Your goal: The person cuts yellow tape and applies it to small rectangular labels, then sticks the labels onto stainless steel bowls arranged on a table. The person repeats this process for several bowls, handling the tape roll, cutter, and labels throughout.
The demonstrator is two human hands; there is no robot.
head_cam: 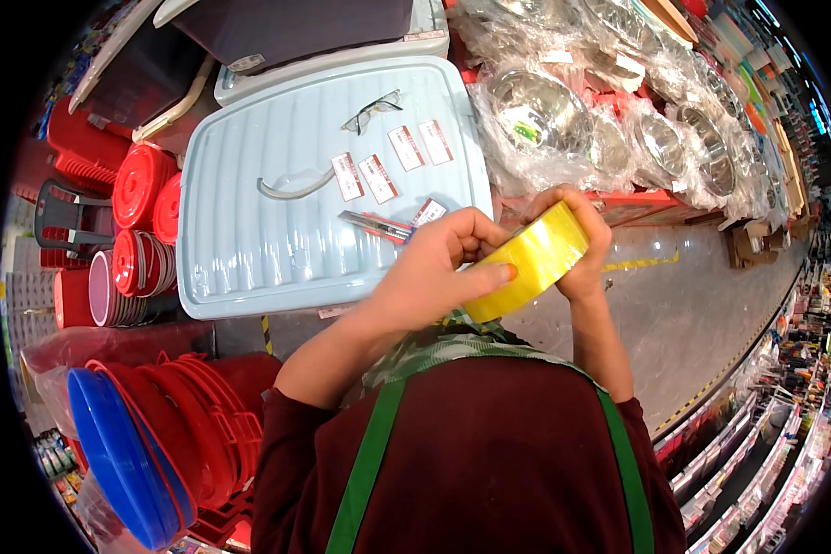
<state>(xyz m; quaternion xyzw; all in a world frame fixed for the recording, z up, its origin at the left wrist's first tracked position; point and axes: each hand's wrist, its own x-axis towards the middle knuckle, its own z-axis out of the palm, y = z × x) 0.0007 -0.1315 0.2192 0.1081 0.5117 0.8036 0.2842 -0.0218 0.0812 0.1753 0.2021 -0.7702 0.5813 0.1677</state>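
Observation:
A wide roll of yellow adhesive tape [537,260] is between both my hands, above the near right corner of a pale blue plastic storage-box lid [249,242]. My left hand [443,266] has its thumb on the roll's outer face, its fingers curled at the near edge. My right hand [582,242] grips the far side, fingers over the rim. On the lid, close to my left hand, are a utility knife [374,225] and a price label [429,212]. Several more printed labels [381,179], eyeglasses [372,113] and a curved strip [294,192] lie farther back.
Plastic-wrapped steel bowls [540,114] fill a red stand at the right. Red lidded buckets [142,187] stand left, with a blue basin [121,457] and red basins [201,429] nearer. A dark storage box [305,31] sits behind the lid. Shelves of goods [741,478] line the lower right.

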